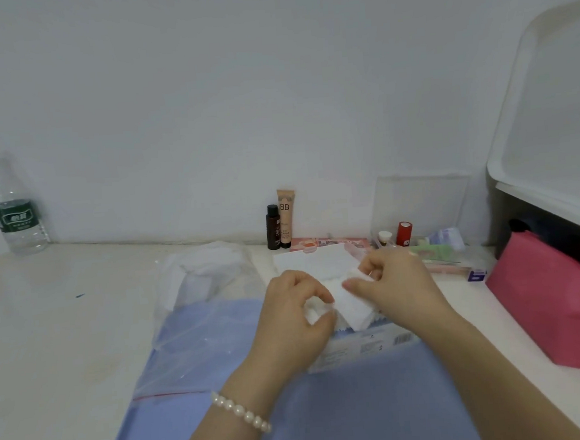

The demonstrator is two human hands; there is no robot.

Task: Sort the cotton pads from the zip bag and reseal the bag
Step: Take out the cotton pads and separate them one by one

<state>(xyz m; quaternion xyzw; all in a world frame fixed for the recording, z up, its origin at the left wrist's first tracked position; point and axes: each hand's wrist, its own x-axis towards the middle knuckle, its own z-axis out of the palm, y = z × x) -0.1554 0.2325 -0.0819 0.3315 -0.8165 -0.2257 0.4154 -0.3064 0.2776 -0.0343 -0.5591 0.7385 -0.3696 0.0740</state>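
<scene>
A clear zip bag with a red seal strip lies on a blue cloth, its mouth toward me; white cotton pads show through its far end. Both hands hold a stack of white cotton pads above a printed box. My left hand curls round the stack's left edge. My right hand pinches its upper right part. More white pads lie flat behind the hands.
A water bottle stands at the far left by the wall. A dark bottle, a BB tube and small cosmetics line the back. A pink pouch and a white shelf occupy the right.
</scene>
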